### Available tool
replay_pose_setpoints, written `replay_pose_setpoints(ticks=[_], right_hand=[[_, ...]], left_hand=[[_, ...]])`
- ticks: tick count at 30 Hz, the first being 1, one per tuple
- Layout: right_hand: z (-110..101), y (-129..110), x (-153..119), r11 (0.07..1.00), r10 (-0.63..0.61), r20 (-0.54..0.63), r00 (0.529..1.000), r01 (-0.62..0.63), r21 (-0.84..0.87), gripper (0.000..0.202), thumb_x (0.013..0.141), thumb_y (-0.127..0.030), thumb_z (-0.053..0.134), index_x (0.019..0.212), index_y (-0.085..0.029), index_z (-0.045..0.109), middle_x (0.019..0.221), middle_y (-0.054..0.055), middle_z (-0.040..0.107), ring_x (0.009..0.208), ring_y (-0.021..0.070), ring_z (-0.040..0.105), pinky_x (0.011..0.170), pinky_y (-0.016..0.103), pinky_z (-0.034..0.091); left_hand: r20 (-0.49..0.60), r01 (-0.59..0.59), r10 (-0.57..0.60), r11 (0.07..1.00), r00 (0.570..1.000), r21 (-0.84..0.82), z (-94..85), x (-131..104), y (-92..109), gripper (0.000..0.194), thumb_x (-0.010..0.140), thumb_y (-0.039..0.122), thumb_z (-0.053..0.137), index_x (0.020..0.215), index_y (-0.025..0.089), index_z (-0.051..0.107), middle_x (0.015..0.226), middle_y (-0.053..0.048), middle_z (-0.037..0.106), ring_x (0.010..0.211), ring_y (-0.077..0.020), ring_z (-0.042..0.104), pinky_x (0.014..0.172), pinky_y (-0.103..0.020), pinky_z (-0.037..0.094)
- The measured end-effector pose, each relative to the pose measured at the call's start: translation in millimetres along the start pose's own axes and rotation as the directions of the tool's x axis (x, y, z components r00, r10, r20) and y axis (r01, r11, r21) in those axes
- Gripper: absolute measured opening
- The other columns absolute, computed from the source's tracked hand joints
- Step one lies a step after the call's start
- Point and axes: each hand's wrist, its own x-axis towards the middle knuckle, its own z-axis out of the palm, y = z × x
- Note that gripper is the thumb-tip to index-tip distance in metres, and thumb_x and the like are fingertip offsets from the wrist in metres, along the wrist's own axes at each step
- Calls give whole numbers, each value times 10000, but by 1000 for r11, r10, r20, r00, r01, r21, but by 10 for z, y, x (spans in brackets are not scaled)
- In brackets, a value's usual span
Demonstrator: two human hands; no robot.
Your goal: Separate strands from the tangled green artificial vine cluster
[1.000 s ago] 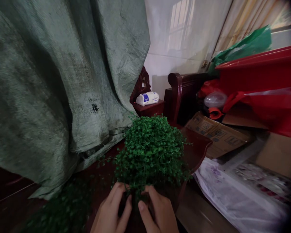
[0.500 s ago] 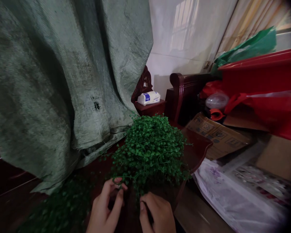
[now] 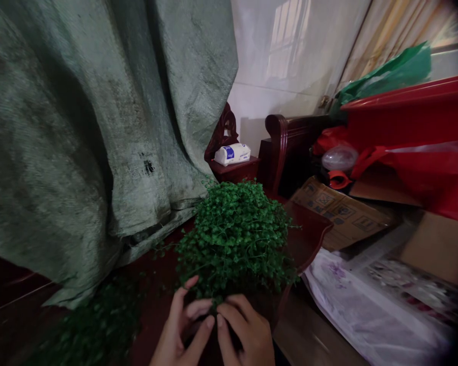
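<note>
A leafy green plant heap (image 3: 240, 234) of thin stems and tiny leaves lies on a dark red wooden table (image 3: 309, 229). At its near edge my hands meet around a small green sprig (image 3: 215, 304). My left hand (image 3: 187, 325) pinches there with thumb and a bent finger, its index finger raised toward the leaves. Beside it my right hand (image 3: 246, 328) has its thumb and fingertips closed on the sprig; the exact grip is partly hidden behind the fingers. A second, darker pile of greens (image 3: 95, 325) lies at the lower left.
A large grey-green woven sack (image 3: 137, 117) hangs over the left side. Behind the plant is a white tissue pack (image 3: 232, 154) on a wooden ledge. To the right are a cardboard box (image 3: 339, 213), a red tub (image 3: 412, 117) and a white plastic bag (image 3: 359, 310).
My left hand has moved right, bringing its fingertips against those of my right hand at the sprig. My right hand has shifted slightly left. The plant heap stays in place.
</note>
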Motion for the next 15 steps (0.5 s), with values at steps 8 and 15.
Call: replay_pose_setpoints(ticks=[8, 15], right_hand=[[2, 9, -37, 1000, 12, -100, 995, -14, -17, 212, 861, -97, 527, 966, -215, 669, 936, 79, 653, 627, 129, 649, 598, 225, 555], [-27, -2, 13, 993, 63, -19, 998, -61, 101, 172, 856, -100, 494, 937, -200, 609, 795, 40, 644, 635, 145, 648, 566, 221, 504]], left_hand=[[-13, 127, -133, 966, 991, -226, 45, 42, 38, 632, 760, 540, 762, 1252, 235, 508, 693, 27, 675, 665, -155, 664, 667, -250, 541], [64, 162, -151, 960, 986, -228, -23, 74, 132, 539, 791, 477, 747, 1202, 228, 502, 705, 31, 657, 651, -165, 650, 671, -278, 532]])
